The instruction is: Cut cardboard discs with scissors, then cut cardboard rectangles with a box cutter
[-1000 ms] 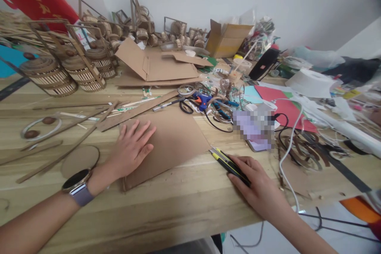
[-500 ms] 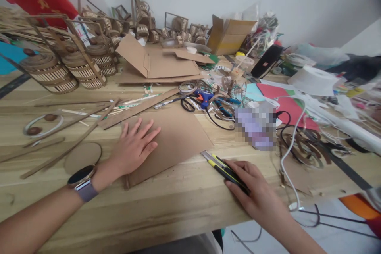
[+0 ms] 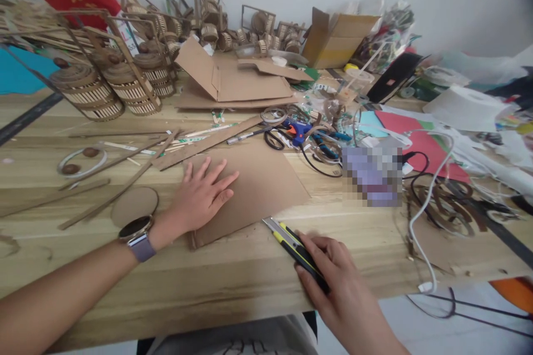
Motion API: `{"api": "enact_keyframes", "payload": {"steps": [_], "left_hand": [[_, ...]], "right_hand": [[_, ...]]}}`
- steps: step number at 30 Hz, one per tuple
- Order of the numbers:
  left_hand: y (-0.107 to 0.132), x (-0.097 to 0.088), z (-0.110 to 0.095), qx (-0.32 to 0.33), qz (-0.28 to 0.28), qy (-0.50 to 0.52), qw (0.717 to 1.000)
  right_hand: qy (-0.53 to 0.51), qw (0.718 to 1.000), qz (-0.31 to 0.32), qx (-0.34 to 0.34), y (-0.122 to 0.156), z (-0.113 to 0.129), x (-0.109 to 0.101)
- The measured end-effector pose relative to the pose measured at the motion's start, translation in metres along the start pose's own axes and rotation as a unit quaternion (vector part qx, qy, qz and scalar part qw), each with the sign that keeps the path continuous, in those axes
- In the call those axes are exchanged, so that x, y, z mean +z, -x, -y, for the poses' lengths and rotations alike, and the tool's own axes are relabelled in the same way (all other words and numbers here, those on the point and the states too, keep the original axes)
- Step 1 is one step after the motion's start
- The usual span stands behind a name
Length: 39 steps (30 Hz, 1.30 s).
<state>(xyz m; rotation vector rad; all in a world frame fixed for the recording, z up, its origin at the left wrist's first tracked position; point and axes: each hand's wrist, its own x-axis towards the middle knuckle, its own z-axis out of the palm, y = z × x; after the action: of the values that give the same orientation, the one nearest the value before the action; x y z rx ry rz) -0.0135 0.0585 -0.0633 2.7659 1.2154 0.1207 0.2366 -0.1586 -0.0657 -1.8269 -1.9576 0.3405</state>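
Note:
My left hand (image 3: 204, 194) lies flat with fingers spread on a sheet of brown cardboard (image 3: 266, 183). In my right hand (image 3: 328, 272) is a black and yellow utility knife (image 3: 293, 247). Its blade points up and left, close to the cardboard's near edge; whether it touches cannot be made out. A round cardboard disc (image 3: 135, 206) lies left of the sheet, partly behind my watch. Just beyond the sheet rests a long brown strip (image 3: 212, 141).
Several slatted bamboo containers (image 3: 89, 89) stand at the back left. Folded cardboard (image 3: 250, 86) lies at the back. A blue glue gun (image 3: 297, 132) sits among cords and rings. A white cable (image 3: 416, 222) runs down the right side. Thin strips (image 3: 120, 183) lie at left.
The utility knife in my right hand has moved left along the cardboard's near edge. My left hand stays on the sheet. The whole view has shifted slightly.

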Motion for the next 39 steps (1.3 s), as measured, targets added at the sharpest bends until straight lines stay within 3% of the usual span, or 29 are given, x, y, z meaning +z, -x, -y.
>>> {"api": "enact_keyframes", "payload": {"steps": [9, 16, 30, 39], "left_hand": [[-0.005, -0.001, 0.007, 0.032, -0.049, -0.012, 0.998], [-0.016, -0.006, 0.021, 0.071, -0.047, -0.008, 0.996], [-0.016, -0.003, 0.016, 0.051, -0.017, -0.005, 0.999], [-0.017, -0.004, 0.014, 0.041, 0.000, -0.011, 0.999]], "right_hand": [[-0.024, 0.999, 0.005, -0.038, -0.005, 0.028, 0.016], [-0.045, 0.999, -0.016, -0.015, 0.001, 0.039, 0.028], [-0.075, 0.997, 0.006, -0.021, -0.004, 0.045, 0.037], [-0.073, 0.995, 0.013, -0.061, 0.002, 0.046, 0.045]]}}
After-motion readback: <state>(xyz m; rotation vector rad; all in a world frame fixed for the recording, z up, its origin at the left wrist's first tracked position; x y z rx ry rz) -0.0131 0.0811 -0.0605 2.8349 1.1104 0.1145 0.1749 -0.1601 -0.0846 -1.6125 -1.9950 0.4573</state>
